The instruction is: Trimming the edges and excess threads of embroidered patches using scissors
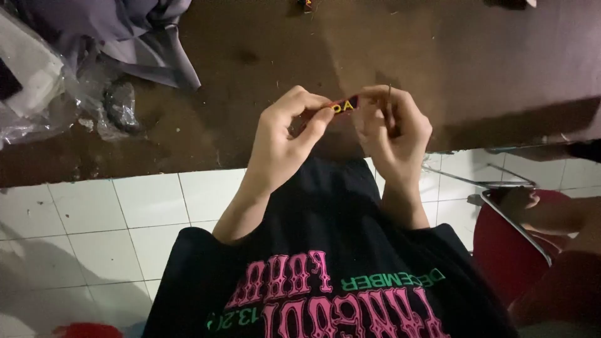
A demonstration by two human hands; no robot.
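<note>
Left hand (285, 141) pinching a small dark embroidered strip (343, 106), yellow stitching, right hand (391, 128) at three o'clock gripping strip and possibly a needle (390, 94), brown table (282, 56).

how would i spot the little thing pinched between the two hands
Find the dark brown table edge above the white tiled floor. Over that edge, the left hand and right hand meet around a small dark strip with yellow lettering. It is the only bright-lettered item up there; the right hand also pinches a thin needle.

Both hands (341, 128) pinch a small dark label (344, 106) above the brown table (488, 69).
</note>
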